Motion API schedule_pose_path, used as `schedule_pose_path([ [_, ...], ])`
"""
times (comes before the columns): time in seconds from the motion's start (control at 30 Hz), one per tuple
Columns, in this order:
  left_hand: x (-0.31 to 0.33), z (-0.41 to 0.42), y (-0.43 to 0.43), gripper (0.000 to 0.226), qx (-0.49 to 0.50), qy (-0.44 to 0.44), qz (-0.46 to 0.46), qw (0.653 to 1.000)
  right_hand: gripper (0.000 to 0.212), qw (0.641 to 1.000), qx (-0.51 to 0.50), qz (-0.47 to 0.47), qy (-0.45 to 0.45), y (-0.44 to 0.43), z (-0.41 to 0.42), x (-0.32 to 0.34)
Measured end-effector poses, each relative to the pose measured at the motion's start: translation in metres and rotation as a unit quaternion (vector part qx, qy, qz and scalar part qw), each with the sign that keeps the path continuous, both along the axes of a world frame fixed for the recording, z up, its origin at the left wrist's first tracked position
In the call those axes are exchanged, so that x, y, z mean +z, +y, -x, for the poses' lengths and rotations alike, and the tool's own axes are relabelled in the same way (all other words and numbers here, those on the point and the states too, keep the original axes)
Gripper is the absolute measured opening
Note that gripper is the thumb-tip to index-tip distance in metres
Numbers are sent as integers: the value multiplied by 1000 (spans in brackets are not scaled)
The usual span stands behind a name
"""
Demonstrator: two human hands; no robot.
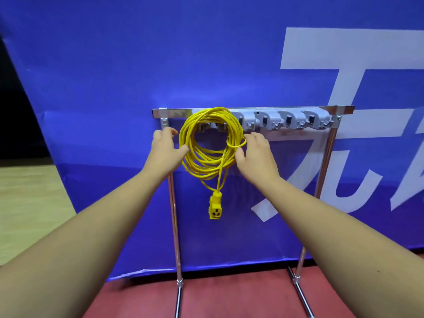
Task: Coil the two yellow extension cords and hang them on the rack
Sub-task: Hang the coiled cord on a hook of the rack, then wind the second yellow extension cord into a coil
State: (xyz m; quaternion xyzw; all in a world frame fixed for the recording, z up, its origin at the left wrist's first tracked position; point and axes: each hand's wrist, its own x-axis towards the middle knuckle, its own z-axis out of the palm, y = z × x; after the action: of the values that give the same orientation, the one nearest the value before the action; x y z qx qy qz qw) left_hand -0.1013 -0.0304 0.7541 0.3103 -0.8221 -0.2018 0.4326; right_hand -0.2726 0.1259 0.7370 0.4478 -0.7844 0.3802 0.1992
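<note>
A coiled yellow extension cord hangs from the left hooks of a metal rack fitted with a grey hook strip. Its yellow socket end dangles below the coil. My left hand is at the coil's left side, fingers relaxed, thumb touching the strands. My right hand is at the coil's right side, fingers spread, with a small loop of cord against its fingertips. Only one cord is in view.
A blue banner with large white characters hangs right behind the rack. The rack's chrome legs stand on a red floor. Several grey hooks to the right hold nothing. Wooden floor shows at the left.
</note>
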Motion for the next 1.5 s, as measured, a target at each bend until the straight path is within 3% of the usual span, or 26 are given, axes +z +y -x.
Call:
schedule_pose_path([
  [0.2,-84,-34,48,28,-14,-120,-108,987,49,987,-39,-134,-85,67,-26,-93],
  [0.5,-289,-62,119,26,-55,-296,-229,926,51,930,-47,-306,-199,134,-68,-298],
  [0.8,-506,-81,148,17,-95,-416,-325,844,53,843,-18,-434,-316,175,-91,-507],
  [1.0,-624,-90,186,15,-136,-481,-364,786,64,763,13,-524,-380,221,-112,-642],
  [1.1,-670,-97,211,20,-165,-499,-393,754,48,718,58,-543,-431,236,-133,-673],
  [1.23,-716,-106,245,30,-200,-501,-446,714,68,685,113,-565,-445,250,-162,-717],
  [1.33,-741,-111,267,38,-204,-506,-438,715,68,700,89,-557,-439,255,-179,-735],
  [1.4,-752,-111,276,35,-218,-511,-419,719,65,725,75,-503,-464,256,-183,-743],
  [1.5,-766,-113,278,31,-217,-499,-419,727,51,730,62,-484,-479,257,-181,-752],
])
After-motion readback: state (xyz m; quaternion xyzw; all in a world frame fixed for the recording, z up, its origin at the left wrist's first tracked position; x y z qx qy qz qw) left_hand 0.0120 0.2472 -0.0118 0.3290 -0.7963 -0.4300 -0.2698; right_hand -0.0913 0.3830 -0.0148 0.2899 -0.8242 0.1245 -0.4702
